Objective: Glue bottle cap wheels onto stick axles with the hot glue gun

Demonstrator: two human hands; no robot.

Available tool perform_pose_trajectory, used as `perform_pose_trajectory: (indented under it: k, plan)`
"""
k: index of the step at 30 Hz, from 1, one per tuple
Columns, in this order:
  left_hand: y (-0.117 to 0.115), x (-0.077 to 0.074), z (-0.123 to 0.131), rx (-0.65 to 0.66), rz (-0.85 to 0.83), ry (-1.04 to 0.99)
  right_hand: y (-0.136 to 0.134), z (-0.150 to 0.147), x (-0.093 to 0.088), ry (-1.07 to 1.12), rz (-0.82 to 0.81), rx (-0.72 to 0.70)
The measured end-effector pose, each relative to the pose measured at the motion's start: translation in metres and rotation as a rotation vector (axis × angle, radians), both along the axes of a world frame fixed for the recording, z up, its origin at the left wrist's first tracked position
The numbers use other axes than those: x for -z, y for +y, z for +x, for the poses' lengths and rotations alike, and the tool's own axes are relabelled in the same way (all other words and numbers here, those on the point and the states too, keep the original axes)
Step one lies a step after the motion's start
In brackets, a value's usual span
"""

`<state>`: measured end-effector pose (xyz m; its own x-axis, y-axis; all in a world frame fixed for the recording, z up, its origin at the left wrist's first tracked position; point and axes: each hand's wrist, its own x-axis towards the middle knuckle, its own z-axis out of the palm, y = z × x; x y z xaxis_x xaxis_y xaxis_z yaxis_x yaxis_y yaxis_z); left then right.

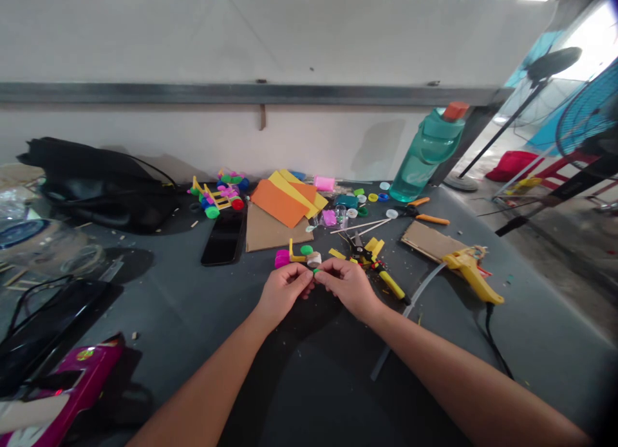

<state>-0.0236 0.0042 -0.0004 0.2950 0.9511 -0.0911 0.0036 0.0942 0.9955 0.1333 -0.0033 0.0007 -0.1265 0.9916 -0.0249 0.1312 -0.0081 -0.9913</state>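
- Both forearms come in from the bottom corners of the view and angle toward each other, so the left hand (284, 294) and right hand (348, 288) almost meet, backs up, over the grey tabletop (183, 305).
- Grip's narrow on both hands: the fingertips (306, 279) pinch a small green bit (316, 272) between them, dead center of the view.
- Just past the hands at 12 o'clock: a white roll (313, 259), a green bottle cap (306, 249), a yellow stick (295, 258) and a pink block (282, 259).
- At 1 o'clock, a pair of cutters (358, 248) lies close by.
- At 2 o'clock, a yellow glue gun (470, 276) sits on a cardboard scrap (429, 241).
- At 11 o'clock, a black phone (223, 237) lies beside orange paper (279, 203).
- At 1 o'clock, far back, stands a teal water bottle (427, 154).
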Motion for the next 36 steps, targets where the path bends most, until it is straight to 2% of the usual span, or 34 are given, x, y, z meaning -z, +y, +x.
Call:
perform_pose_trajectory:
  k: [9, 24, 29, 36]
  plan:
    - [0.0007, 0.0033, -0.0019, -0.010, -0.014, -0.028, -0.0004, 0.0000, -0.0013, 0.014, -0.002, 0.013]
    - [-0.0009, -0.0019, -0.0001, -0.018, -0.020, -0.015, -0.0013, -0.0012, -0.0041, 0.052, -0.039, -0.007]
    - [-0.0006, -0.0008, -0.0005, -0.013, -0.009, -0.005, -0.0014, -0.0006, -0.0020, -0.009, 0.013, -0.007]
    - [0.0003, 0.0024, -0.0021, -0.011, -0.012, -0.016, -0.0003, -0.0002, -0.0009, 0.005, -0.024, 0.004]
